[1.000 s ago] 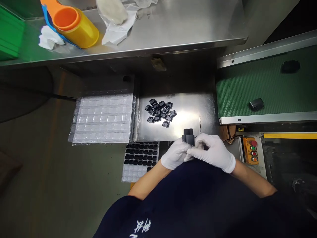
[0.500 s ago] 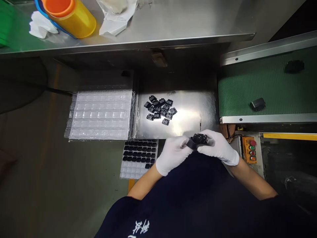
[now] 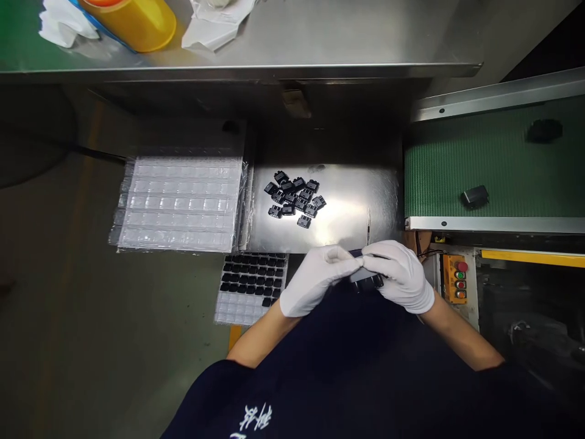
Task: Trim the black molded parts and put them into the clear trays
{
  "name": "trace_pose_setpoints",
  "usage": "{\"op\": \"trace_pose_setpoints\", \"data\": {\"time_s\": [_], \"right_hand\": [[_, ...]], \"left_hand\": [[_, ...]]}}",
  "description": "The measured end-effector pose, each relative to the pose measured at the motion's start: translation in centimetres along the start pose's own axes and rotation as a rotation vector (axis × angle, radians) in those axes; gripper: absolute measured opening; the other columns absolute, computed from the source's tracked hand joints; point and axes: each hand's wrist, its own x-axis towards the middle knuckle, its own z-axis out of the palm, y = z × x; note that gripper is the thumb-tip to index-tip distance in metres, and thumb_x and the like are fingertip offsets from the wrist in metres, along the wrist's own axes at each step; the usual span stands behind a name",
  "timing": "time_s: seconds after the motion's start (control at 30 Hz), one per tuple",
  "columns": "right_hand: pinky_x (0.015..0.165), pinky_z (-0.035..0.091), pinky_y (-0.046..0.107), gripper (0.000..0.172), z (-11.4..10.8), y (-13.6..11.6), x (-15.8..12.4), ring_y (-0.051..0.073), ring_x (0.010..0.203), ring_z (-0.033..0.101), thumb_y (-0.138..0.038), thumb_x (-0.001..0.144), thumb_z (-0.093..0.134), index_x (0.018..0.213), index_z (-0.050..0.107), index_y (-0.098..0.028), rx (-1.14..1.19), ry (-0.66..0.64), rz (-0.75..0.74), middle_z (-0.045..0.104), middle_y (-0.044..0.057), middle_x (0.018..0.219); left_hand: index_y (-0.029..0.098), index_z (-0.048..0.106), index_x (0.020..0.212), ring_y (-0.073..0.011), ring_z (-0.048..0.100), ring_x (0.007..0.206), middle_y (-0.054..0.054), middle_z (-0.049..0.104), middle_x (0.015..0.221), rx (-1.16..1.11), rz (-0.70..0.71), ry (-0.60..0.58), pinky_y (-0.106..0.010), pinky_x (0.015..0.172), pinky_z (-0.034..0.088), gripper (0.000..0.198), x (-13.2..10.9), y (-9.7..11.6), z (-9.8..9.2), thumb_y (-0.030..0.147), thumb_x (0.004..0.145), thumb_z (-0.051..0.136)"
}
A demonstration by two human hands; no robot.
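Note:
Both hands wear white gloves and meet at a black plastic part (image 3: 367, 283) close to my body. My left hand (image 3: 313, 277) has its thumb and fingers pinched together at the part's upper side. My right hand (image 3: 404, 274) is closed around its right side. The gloves hide some of the part; a row of black prongs or slots shows along its lower edge. Beyond the hands, a pile of similar black parts (image 3: 297, 198) lies on the metal table (image 3: 340, 228). A thin pen-like tool (image 3: 368, 227) lies just above my right hand.
Clear plastic trays (image 3: 178, 204) are stacked at left. Below them, another tray (image 3: 237, 308) holds rows of black pieces. At right runs a green conveyor (image 3: 434, 164) with a black part (image 3: 475, 196) on it, above a yellow button box (image 3: 454, 279). A metal shelf (image 3: 342, 42) crosses the top.
The black part has been turned in my hands, so a flat grey-looking face and its lower edge now show. My left fingers have moved over to meet the right ones.

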Motion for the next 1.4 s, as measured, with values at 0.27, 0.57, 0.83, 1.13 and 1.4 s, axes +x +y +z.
{"op": "trace_pose_setpoints", "data": {"time_s": [0.27,0.57,0.83,1.13,1.4], "right_hand": [[0.08,0.068,0.031,0.031,0.8,-1.2,-0.9,0.02,0.086,0.08,-0.018,0.09,0.067,0.12,0.076,-0.023,0.09,0.031,0.382,0.082,0.005,0.103],[0.076,0.066,0.025,0.025,0.7,-2.6,0.5,0.018,0.082,0.08,-0.015,0.094,0.065,0.114,0.078,-0.024,0.105,0.071,0.328,0.083,0.002,0.097],[0.065,0.062,0.026,0.027,1.2,-4.0,2.1,0.016,0.07,0.076,-0.013,0.098,0.057,0.107,0.079,-0.027,0.094,0.024,0.255,0.08,0.001,0.084],[0.081,0.065,0.03,0.05,1.2,-2.8,1.5,0.018,0.086,0.078,-0.006,0.092,0.062,0.138,0.063,-0.025,0.108,0.018,0.121,0.08,0.004,0.097],[0.087,0.063,0.039,0.036,0.4,0.0,0.5,0.024,0.105,0.072,-0.017,0.09,0.069,0.125,0.068,-0.024,-0.072,-0.114,-0.092,0.075,0.01,0.115]], "left_hand": [[0.014,0.064,0.059,-0.0046,0.033,0.047,0.005,0.046,0.052,-0.035,0.071,0.013,-0.022,0.045,0.02,0.043,0.1,-0.4,-0.3,0.044,0.073,0.092],[0.014,0.07,0.067,-0.0045,0.031,0.046,0.006,0.042,0.049,-0.053,0.121,-0.044,-0.022,0.045,0.02,0.042,0.1,-1.2,-0.9,0.05,0.076,0.09],[0.017,0.067,0.07,-0.0058,0.032,0.038,0.006,0.042,0.044,-0.143,0.188,-0.18,-0.022,0.04,0.026,0.058,1.1,-3.2,-1.6,0.071,0.069,0.086],[0.016,0.061,0.063,-0.005,0.032,0.036,0.007,0.041,0.041,-0.153,0.152,-0.133,-0.022,0.039,0.022,0.051,0.9,-3.0,-1.9,0.058,0.071,0.09],[0.019,0.053,0.053,-0.008,0.036,0.04,0.004,0.045,0.04,0.112,0.086,0.041,-0.025,0.046,0.023,0.056,-1.0,-0.9,-0.6,0.054,0.092,0.073]]}}
